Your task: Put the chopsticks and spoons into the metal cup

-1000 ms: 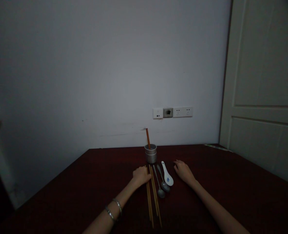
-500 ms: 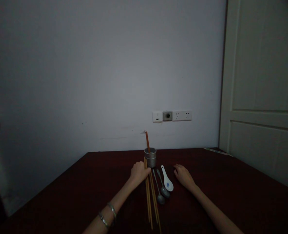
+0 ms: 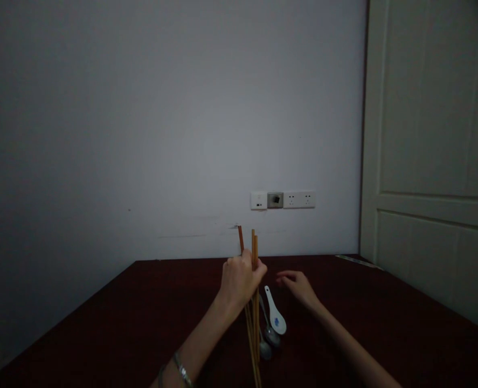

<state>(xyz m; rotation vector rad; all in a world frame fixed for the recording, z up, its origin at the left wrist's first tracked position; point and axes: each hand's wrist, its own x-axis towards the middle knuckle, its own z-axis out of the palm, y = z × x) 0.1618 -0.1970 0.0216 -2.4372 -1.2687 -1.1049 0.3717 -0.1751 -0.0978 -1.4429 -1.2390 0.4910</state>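
My left hand [image 3: 239, 277] is closed around a pair of light wooden chopsticks [image 3: 256, 312], held nearly upright. Other chopsticks [image 3: 249, 328] lie slanting below it on the table; whether the hand grips any of these I cannot tell. Behind my fingers, reddish-brown chopsticks [image 3: 241, 237] stick up, while the metal cup they stood in is hidden. My right hand [image 3: 301, 288] hovers or rests just right of the spoons, holding nothing, its fingers loosely bent and apart. Nearest to it lies a white ceramic spoon [image 3: 276, 315] with a blue mark. Two metal spoons [image 3: 272, 338] [image 3: 265, 351] lie beside that, partly covered.
The dark red table [image 3: 161, 318] reaches back to a grey wall [image 3: 182, 134] with sockets [image 3: 299, 200] and a switch plate [image 3: 258, 200]. A pale panelled door [image 3: 433, 161] stands at the right. A thin strip [image 3: 358, 262] lies near the table's back right edge.
My left hand has lifted the pair of chopsticks and moved right and up, now covering the cup. My right hand has shifted slightly left, nearer the white spoon's handle.
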